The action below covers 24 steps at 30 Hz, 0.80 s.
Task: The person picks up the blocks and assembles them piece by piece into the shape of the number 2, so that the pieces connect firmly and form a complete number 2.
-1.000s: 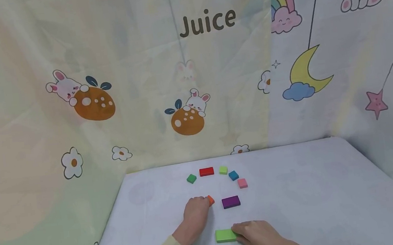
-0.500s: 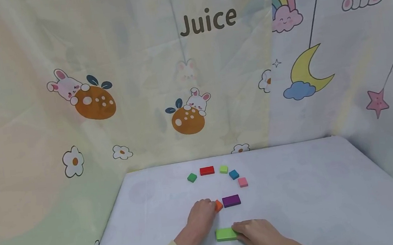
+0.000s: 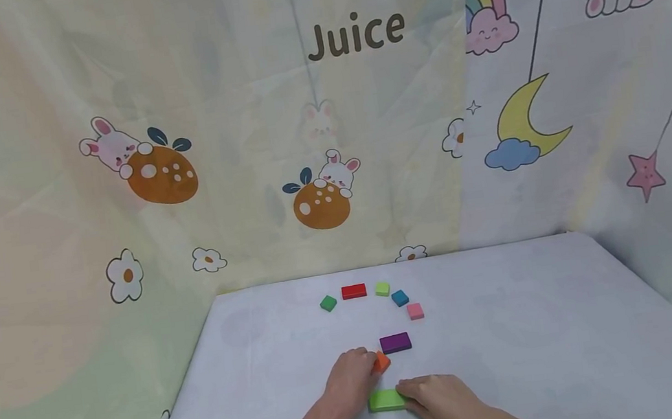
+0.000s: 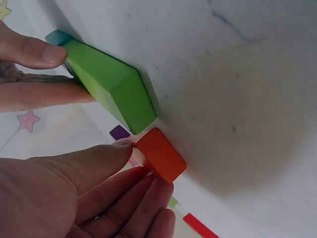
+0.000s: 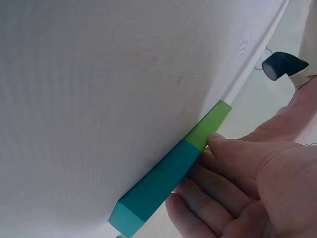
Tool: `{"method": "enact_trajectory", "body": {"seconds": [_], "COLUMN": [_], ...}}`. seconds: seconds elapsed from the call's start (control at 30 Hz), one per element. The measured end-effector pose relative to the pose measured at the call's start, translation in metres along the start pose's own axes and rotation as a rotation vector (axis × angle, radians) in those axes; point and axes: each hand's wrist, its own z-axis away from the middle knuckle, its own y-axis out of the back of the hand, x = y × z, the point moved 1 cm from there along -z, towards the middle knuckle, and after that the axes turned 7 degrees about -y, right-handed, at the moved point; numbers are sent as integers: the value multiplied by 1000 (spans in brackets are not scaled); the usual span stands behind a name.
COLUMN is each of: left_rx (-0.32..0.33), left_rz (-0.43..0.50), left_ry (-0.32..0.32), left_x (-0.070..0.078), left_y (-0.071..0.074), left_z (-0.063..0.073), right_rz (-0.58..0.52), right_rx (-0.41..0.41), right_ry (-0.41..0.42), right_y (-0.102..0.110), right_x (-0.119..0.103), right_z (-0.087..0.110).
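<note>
My left hand [image 3: 349,382] pinches an orange block [image 3: 382,362] between thumb and fingers. In the left wrist view, the orange block [image 4: 162,156] sits close to the near end of a long light-green block [image 4: 111,91]. My right hand [image 3: 441,401] holds that green block [image 3: 385,401] at its right end on the white table. A teal block [image 5: 153,188] lies end to end with the green one in the right wrist view, the right thumb and fingers at their joint. From the head camera, the right hand hides the teal block.
Behind the hands lies a purple block [image 3: 395,343]. Farther back, an arc of blocks holds a dark-green one [image 3: 328,303], a red one [image 3: 354,292], a yellow-green one [image 3: 382,289], a blue one [image 3: 399,297] and a pink one [image 3: 415,311]. A printed curtain [image 3: 253,246] hangs behind the table.
My left hand has brought the orange block toward me and slightly right, from left of the purple block to just behind the green block. The right hand has stayed in place.
</note>
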Motion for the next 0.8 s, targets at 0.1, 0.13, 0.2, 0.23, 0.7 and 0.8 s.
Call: {"method": "enact_trajectory", "body": {"seconds": [0.1, 0.13, 0.2, 0.23, 0.7, 0.8], "left_rx": [3, 4, 9, 11, 19, 22], "left_rz": [15, 22, 31, 31, -14, -15], "left_ry": [7, 9, 8, 6, -21, -25], "left_x": [2, 2, 3, 4, 10, 10], "left_y": [-1, -1, -1, -1, -1, -2], "left_z": [1, 2, 2, 2, 6, 6], "right_rz": [-6, -8, -13, -16, 8, 9], "right_rx": [0, 0, 0, 0, 11, 13], "right_ry": [3, 5, 5, 4, 3, 7], "right_y": [0, 0, 0, 0, 0, 0], "right_x": [0, 0, 0, 0, -1, 0], "right_z": [0, 0, 0, 1, 0, 0]}}
